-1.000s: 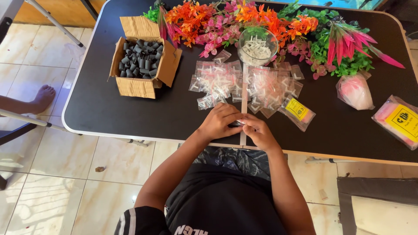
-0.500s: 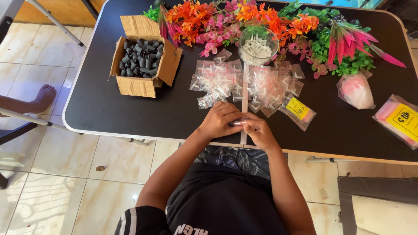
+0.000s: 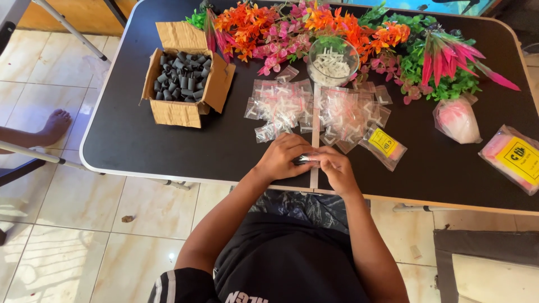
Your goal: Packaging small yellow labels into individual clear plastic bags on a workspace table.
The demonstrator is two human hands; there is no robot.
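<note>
Both hands meet at the near edge of the black table (image 3: 140, 146). The left hand (image 3: 283, 158) is closed around a small dark piece (image 3: 301, 160), which looks like one of the grey tubes, and the right hand (image 3: 336, 168) pinches at its end with the fingertips. The piece sits between the two hands, just above the table edge and mostly hidden by the fingers. The step in hand seems to be a joining one: some small part is being fitted into the tube. What the right fingers hold cannot be seen. The next move probably calls for a firm, straight push while the left hand keeps the tube steady.

About the counts: there is one open cardboard box (image 3: 185, 109) at the left, filled with many grey tubes (image 3: 182, 76), too many to count. One glass bowl (image 3: 333, 62) holds small white parts. Two loose piles of small clear bags (image 3: 281, 106) lie in front of the bowl. There are two packets with a yellow label (image 3: 384, 145), one near the hands and one at the right edge, and one bag of pink things (image 3: 457, 119). Plastic flowers (image 3: 337, 25) in orange, pink and green lie along the far side.
</note>
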